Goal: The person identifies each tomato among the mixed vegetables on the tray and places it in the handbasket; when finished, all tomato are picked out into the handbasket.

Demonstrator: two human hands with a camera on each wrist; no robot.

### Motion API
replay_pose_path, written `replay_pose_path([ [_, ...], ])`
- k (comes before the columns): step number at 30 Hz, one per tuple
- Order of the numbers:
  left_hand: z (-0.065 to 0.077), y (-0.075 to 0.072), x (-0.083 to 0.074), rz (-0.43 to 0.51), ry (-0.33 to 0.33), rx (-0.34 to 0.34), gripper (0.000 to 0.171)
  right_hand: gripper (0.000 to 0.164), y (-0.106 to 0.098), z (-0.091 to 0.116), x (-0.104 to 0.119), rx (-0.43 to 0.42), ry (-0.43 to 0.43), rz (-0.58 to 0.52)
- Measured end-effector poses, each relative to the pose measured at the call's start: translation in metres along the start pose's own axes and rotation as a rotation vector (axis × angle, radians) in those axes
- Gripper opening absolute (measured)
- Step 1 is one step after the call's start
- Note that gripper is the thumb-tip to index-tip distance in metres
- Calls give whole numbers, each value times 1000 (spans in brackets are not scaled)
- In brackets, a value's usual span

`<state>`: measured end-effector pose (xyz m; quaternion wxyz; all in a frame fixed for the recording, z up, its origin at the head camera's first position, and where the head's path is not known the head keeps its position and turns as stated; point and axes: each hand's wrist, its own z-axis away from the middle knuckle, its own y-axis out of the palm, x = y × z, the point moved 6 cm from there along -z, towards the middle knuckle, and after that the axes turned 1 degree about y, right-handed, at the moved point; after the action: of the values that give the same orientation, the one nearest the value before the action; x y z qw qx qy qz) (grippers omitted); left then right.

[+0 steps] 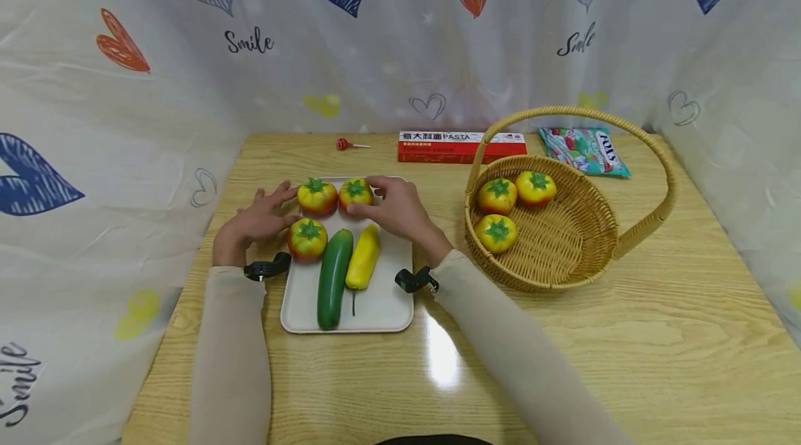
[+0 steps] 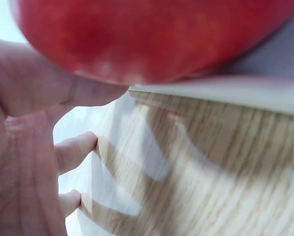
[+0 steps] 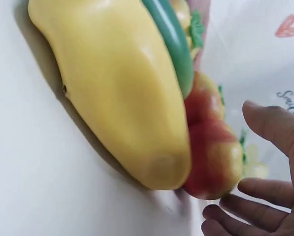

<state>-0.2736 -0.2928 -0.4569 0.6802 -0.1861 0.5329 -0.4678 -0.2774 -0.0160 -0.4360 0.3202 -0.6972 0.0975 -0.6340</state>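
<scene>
My left hand [image 1: 256,219] is at the tray's left edge, fingers spread, beside a red-yellow tomato [image 1: 307,239] and another tomato [image 1: 317,196] at the back corner. In the left wrist view its thumb lies against or just under a tomato [image 2: 151,39]; other fingertips reach the table. My right hand [image 1: 403,208] is at a third tomato [image 1: 355,193], fingers behind it and thumb in front. The right wrist view shows that thumb standing off, fingertips close to the tomato [image 3: 215,162]; contact is unclear. A cucumber [image 1: 334,281] and a yellow pepper [image 1: 363,261] lie on the white tray [image 1: 394,306].
Right of the tray stands a wicker basket [image 1: 563,250] with a tall handle; three tomatoes [image 1: 497,233] sit in its left part. Along the table's back edge lie a lollipop [image 1: 342,144], a red pasta box [image 1: 438,151] and a teal snack bag [image 1: 588,151]. A patterned curtain hangs behind.
</scene>
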Motion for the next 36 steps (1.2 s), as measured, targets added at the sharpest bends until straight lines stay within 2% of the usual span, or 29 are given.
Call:
replay_pose_path([
  [3,0,0,0,9,1,1,73,71,8,-8,-3,-2,32,-8],
  [7,-1,0,-1,19,-1,-1,73,65,12,-13,-3,-25,33,-12],
  [13,-1,2,0,34,-11,3,73,60,-2,3,0,-40,5,-61],
  [18,-2,1,1,26,-8,0,74,61,-32,40,11,-20,-65,-139],
  [23,-1,0,2,23,-18,1,74,59,-73,96,11,11,-144,-165],
  [27,0,0,2,28,-26,4,74,58,-111,142,-4,3,-181,-128],
  [30,-1,1,3,27,-36,5,75,58,-143,171,-19,-29,-177,-58],
  [33,-1,2,3,24,-40,5,75,59,-173,193,-34,-58,-168,5],
  [36,-1,1,1,20,-34,7,75,60,-196,205,-47,-59,-169,49],
])
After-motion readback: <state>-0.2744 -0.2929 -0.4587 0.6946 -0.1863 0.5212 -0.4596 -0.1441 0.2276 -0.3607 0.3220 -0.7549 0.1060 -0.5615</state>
